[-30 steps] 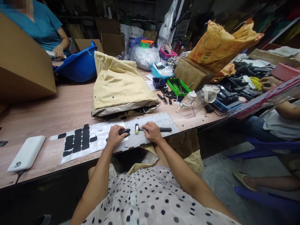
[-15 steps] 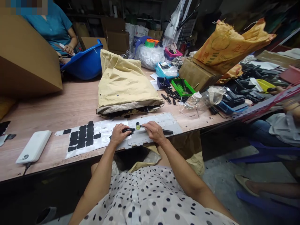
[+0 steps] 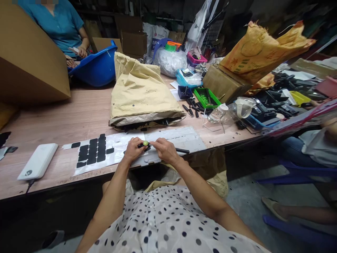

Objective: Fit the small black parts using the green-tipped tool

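Observation:
My left hand (image 3: 134, 149) is closed on a small black part (image 3: 145, 148) that lies on a grey plastic sheet (image 3: 181, 137) at the table's near edge. My right hand (image 3: 163, 150) grips a small hammer (image 3: 181, 150) by its thin shaft. The hammer's yellow-green head (image 3: 145, 143) sits on the black part, right beside my left fingers. The black handle sticks out to the right of my right hand.
A backing sheet with several black pads (image 3: 92, 153) lies left of my hands, and a white power bank (image 3: 38, 161) further left. A tan paper sack (image 3: 139, 95) lies behind. A green tray (image 3: 205, 97), loose black parts and boxes crowd the right. Other people sit at far left and at right.
My right hand has moved left with the hammer, bringing its head from beside the black part onto it. My left hand has stayed on the part. The camera view has drifted slightly.

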### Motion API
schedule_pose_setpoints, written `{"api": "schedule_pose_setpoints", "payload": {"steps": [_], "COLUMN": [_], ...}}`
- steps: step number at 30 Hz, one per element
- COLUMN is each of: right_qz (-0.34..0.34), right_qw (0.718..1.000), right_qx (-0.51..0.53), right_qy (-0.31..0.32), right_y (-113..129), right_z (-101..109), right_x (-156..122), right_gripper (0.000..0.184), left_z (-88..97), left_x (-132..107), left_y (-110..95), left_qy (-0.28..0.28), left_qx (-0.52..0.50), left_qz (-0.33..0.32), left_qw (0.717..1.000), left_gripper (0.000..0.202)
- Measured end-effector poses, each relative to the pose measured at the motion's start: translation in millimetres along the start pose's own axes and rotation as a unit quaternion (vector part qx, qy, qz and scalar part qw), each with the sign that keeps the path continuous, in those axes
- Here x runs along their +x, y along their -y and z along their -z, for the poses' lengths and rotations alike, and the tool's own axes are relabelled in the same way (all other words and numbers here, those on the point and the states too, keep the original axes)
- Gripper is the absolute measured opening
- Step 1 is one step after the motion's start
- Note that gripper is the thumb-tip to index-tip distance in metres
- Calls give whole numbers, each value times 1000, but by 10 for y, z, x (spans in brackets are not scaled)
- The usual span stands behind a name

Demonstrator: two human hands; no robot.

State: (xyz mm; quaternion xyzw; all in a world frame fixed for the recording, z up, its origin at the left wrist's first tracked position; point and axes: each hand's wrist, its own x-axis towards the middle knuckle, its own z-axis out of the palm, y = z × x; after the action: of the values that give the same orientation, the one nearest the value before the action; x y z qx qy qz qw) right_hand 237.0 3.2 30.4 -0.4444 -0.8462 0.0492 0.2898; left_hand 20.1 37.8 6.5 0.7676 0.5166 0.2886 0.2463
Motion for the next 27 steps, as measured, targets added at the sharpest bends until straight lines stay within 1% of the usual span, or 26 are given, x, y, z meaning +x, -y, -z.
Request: {"api": "schedule_pose_setpoints", "payload": {"steps": [2,3,6,8,11,14,19,24,27], "right_qz": [-11,-19,-34,-30,-26,-47,-81,-88,-88], "right_qw": [1000,1000,999,998,999,999,995,993,991], "right_qx": [-15,-17,-7,0,-5,-11,-29,-79,-100], "right_qy": [9,3,-38,-52,-36,-25,-44,-16,-3], "right_y": [-12,-18,-28,-28,-35,-67,-225,-455,-526], "right_z": [-14,-11,28,48,39,18,46,15,-49], "right_x": [-6,-6,-7,-23,-73,-108,-74,-81,-126], "right_gripper": [38,37,38,38,36,36,38,35,33], "left_z": [-8,-11,-16,-18,-17,-15,-18,-28,-35], "left_x": [6,8,7,4,-2,-6,-8,-12,-17], "left_y": [3,5,13,18,18,12,18,37,36], "left_qy": [-2,-3,-3,-4,-7,-9,-12,-6,-7], "left_qx": [-1,-2,-7,-7,-1,5,11,11,11], "left_qz": [-3,-5,-10,-8,-4,-7,-7,-3,3], "left_qw": [1000,1000,1000,1000,1000,1000,1000,1000,1000], "left_gripper": [10,10,13,14,15,14,15,18,24]}}
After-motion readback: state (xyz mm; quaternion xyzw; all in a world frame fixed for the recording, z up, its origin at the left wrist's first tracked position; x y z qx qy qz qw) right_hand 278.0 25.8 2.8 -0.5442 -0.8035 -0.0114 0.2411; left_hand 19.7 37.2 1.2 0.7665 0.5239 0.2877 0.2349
